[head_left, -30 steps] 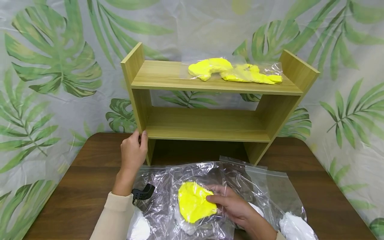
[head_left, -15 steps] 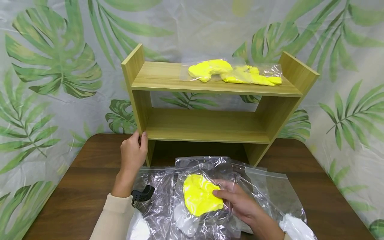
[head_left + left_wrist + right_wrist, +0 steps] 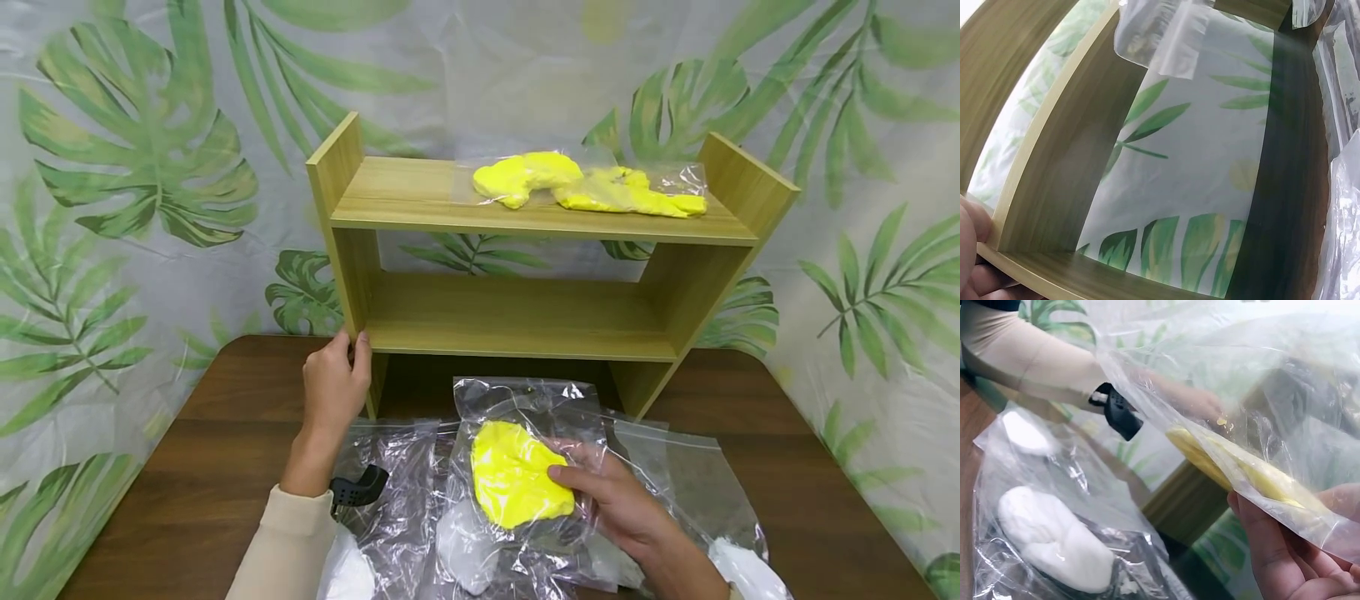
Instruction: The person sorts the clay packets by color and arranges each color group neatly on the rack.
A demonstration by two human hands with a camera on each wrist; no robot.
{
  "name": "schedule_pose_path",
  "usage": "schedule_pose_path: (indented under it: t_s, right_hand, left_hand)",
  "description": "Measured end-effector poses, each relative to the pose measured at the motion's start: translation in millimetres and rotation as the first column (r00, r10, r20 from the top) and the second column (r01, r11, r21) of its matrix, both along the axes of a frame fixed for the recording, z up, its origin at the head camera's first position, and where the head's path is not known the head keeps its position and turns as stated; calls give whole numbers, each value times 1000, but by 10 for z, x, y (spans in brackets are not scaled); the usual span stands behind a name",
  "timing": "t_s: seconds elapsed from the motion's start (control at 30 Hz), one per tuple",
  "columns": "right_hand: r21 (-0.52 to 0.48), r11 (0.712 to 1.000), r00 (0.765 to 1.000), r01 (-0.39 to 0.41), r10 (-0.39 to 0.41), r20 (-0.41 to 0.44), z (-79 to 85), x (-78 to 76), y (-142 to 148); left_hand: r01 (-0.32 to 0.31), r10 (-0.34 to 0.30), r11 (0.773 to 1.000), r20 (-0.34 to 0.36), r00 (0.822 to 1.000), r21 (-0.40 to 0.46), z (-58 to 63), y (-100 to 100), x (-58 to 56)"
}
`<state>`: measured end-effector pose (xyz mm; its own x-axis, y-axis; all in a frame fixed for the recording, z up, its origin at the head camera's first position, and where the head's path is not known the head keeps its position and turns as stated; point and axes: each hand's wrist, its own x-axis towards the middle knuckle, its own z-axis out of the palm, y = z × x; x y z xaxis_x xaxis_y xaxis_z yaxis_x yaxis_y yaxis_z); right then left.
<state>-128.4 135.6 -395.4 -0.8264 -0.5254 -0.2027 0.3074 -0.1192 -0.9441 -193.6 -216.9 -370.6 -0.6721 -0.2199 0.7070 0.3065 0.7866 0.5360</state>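
My left hand (image 3: 334, 377) grips the left side panel of a small wooden shelf unit (image 3: 510, 337), thumb in front, at the height of the middle board. In the left wrist view the thumb (image 3: 974, 219) and curled fingers show at the panel's edge. My right hand (image 3: 618, 496) pinches a clear zip bag with a flat lump of yellow clay (image 3: 517, 475) inside. The right wrist view shows this yellow lump (image 3: 1254, 472) edge-on between thumb and fingers. The bag is held up over other clear bags, in front of the shelf's lowest opening.
Clear bags with white lumps lie along the table front, one white lump (image 3: 468, 542) in the middle and another (image 3: 742, 567) at the right. Two bagged yellow lumps (image 3: 528, 177) rest on the top board. A leaf-patterned cloth (image 3: 150, 150) hangs behind the brown table (image 3: 202, 467).
My right hand has lifted the bag of yellow clay up and a little to the right, toward the shelf. The left hand keeps its hold on the side panel.
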Motion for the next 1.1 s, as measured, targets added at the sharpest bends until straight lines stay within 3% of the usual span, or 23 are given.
schedule_pose_path:
  t_s: [0.6, 0.9, 1.1]
  right_hand:
    - [-61, 998, 995, 2, -8, -102, 278, 51, 105]
    - [-138, 988, 986, -64, 41, -164, 542, 6, 93]
    - [-126, 988, 970, -87, 55, -237, 746, -15, 82]
  left_hand:
    - [1, -1, 1000, -17, 1000, 2, -42, 39, -40]
    - [-17, 17, 1000, -25, 1000, 0, -41, 1, -15]
    - [-6, 6, 1000, -20, 1000, 1, -30, 10, -10]
